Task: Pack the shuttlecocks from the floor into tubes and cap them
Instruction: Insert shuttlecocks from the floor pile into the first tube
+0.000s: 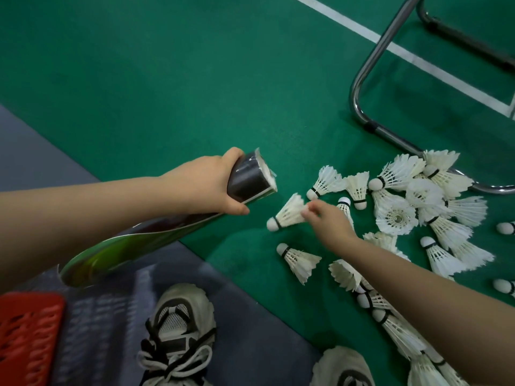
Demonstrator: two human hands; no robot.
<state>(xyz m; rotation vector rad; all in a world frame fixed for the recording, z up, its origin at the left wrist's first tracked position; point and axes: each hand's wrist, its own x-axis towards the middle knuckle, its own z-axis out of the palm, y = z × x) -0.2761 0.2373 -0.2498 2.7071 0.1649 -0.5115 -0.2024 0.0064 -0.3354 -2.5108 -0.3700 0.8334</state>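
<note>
Two shoes [178, 330] stand closest, below the tube's lower end, with a red basket [28, 338] to that end's left. Above them, the left hand [206, 188] is wrapped round the tube [248, 179] near its mouth. The tube is dark at the top and green further down, and it slants up to the right. Something white, perhaps feathers, shows at the rim. Just right of the mouth, the right hand [326, 221] pinches one shuttlecock [288, 214] by its feather skirt, with the cork pointing down and left. I cannot tell whether it has left the floor [139, 79].

The feathers look thin, white and easily bent. A hard pinch could crush them, and so could a skewed entry against the rim. If it went in skirt first, it would likely jam. I cannot tell whether the lower end is capped, and if it is open, the contents may slide out.

Further right of the tube, a loose heap [404, 207] lies on green floor, corks banded black. Beyond that is a chrome frame [362, 79], then a white line [348, 19].
</note>
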